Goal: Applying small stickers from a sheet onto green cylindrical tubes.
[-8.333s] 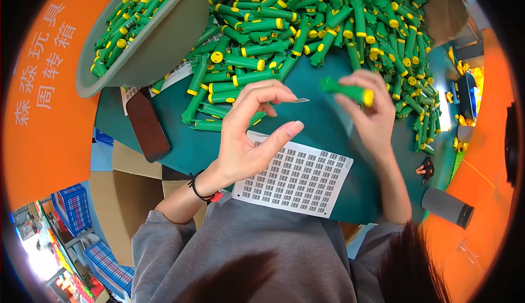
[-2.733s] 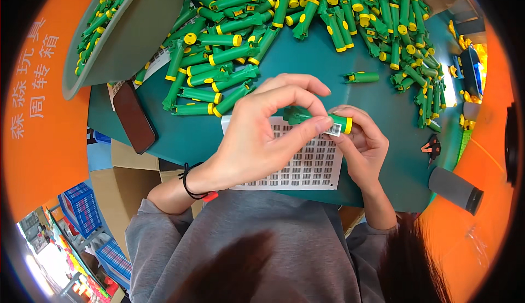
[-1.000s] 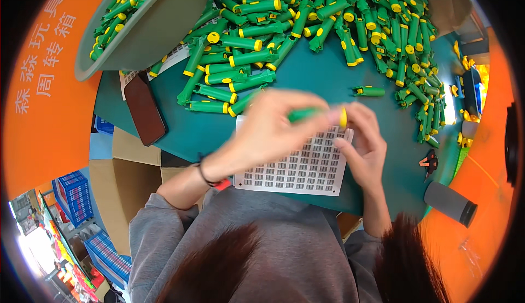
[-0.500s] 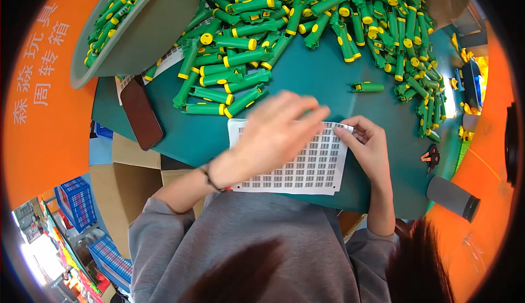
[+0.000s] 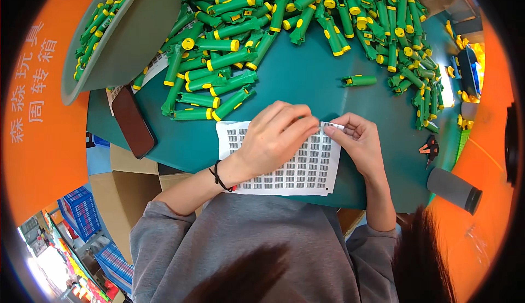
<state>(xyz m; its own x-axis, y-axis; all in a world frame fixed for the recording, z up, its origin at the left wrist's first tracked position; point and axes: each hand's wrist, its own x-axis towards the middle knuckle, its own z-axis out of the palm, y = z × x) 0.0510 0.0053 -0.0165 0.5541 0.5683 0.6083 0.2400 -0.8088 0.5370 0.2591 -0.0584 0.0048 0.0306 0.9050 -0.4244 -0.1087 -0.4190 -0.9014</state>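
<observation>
A white sheet of small grey-and-black labels [image 5: 312, 167] lies at the table's near edge, in front of my body. My left hand [image 5: 276, 139] reaches across it, a dark band round the wrist. Its fingers are bent together by the sheet's upper right part; whatever is between the tips is too small or hidden to make out. At the upper right corner my right hand [image 5: 360, 143] pinches the sheet, thumb on top and fingers curled. Beyond the hands, a single green tube-shaped toy part [image 5: 361, 80] with yellow details lies on the table.
Many similar green-and-yellow parts [image 5: 229, 60] are heaped across the far table [image 5: 298, 81]. A grey-green basin [image 5: 128, 35] with more stands tilted at far left, near a dark phone [image 5: 133, 122]. At right are a small black-and-orange tool [image 5: 430, 149] and a grey cylinder [image 5: 454, 190].
My left hand, blurred before, is now sharp, its fingertips drawn in near the right hand. The right hand keeps its place at the sheet's corner. The whole view has shifted slightly.
</observation>
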